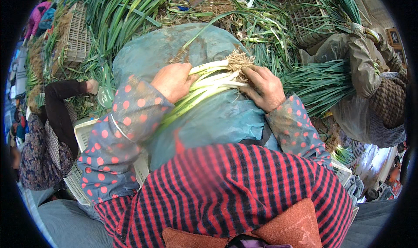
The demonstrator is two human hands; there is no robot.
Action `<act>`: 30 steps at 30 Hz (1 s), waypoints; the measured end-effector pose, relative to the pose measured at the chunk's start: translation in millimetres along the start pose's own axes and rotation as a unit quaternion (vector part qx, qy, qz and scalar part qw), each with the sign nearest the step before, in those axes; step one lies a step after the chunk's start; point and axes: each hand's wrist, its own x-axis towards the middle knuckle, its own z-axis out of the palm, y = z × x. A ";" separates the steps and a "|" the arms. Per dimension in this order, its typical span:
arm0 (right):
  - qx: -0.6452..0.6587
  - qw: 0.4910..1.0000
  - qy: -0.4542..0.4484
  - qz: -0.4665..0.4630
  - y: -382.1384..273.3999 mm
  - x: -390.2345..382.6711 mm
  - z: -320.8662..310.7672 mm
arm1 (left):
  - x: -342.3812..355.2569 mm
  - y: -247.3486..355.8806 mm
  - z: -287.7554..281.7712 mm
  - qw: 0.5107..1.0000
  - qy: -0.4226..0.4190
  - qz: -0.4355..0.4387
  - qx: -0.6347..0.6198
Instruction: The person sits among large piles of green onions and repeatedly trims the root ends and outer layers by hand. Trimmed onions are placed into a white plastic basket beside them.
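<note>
A bundle of green onions [209,86] with pale stalks and tan, stringy roots [238,59] lies across a muddy teal plastic sheet [148,52] over my lap. My left hand [172,80] is closed around the stalks on the left side, its fingertips partly hidden. On the right, my right hand [263,87] grips the bundle at its root end, with bent fingers against the roots and the thumb beside the white stalks. The green leaves run down-left and pass partly out of sight near my left sleeve.
Leafy onion piles [117,8] and plastic crates [76,32] line the far side. A seated co-worker [39,152] is at left. Another [374,87] sits at right beside a large leafy bundle [320,82]. A white crate [80,182] stands by my left arm.
</note>
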 end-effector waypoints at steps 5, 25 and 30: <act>-0.043 0.996 0.050 -0.068 11.8 18.6 -3.4 | -18.3 0.5 -2.5 0.997 -0.041 -0.051 -0.029; 0.494 0.809 0.130 0.290 -3.6 35.5 48.9 | 26.4 -20.2 14.7 0.854 -0.278 -0.040 -0.438; 0.617 0.732 0.151 0.245 -24.6 38.5 20.8 | 9.9 1.4 10.6 0.890 -0.199 0.057 -0.407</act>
